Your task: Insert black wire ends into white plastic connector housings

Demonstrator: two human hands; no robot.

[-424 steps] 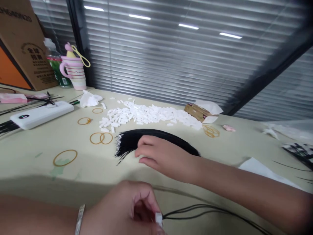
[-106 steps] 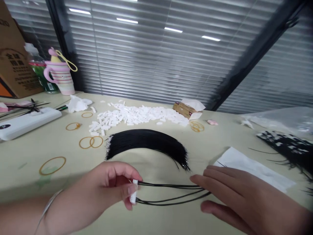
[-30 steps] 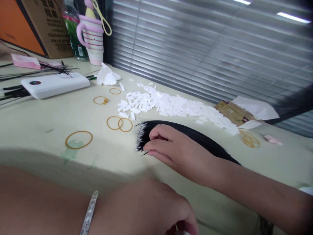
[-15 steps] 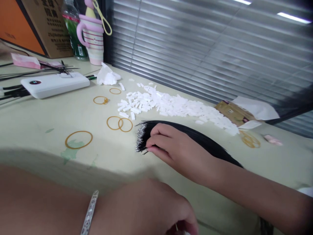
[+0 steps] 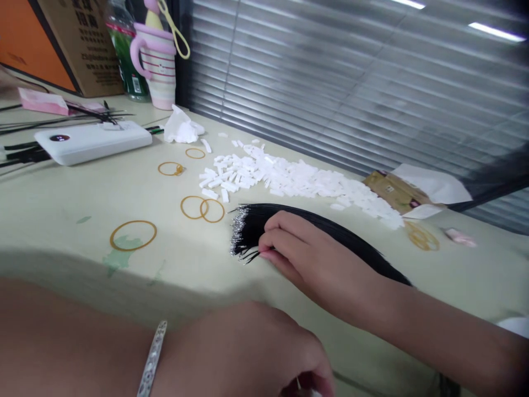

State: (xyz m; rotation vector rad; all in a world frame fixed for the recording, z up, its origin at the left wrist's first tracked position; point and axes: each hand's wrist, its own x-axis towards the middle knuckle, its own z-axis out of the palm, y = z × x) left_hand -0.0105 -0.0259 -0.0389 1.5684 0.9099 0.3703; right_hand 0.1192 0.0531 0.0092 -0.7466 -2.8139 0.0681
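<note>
A curved bundle of thin black wires (image 5: 253,229) lies on the pale table top (image 5: 61,204), its tinned silver ends fanned out on the left. My right hand (image 5: 308,259) sits on the bundle near those ends, thumb and fingers closed around some strands, and a few wire ends splay out beneath it. My left hand (image 5: 264,353) is at the bottom edge of the view, with a metal bangle on the wrist. A sliver of a white plastic connector (image 5: 308,392) shows at its fingertips, and the rest is cut off by the frame.
A long heap of small white plastic pieces (image 5: 289,182) lies just behind the bundle. Several rubber bands (image 5: 133,235) and a white power bank (image 5: 93,142) are to the left. Behind them are crumpled tissue, a pink-and-white cup, a bottle and a cardboard box, with window blinds along the far edge.
My right hand has shifted slightly right along the bundle, and more loose wire ends now show below its fingers. My left hand has not visibly moved.
</note>
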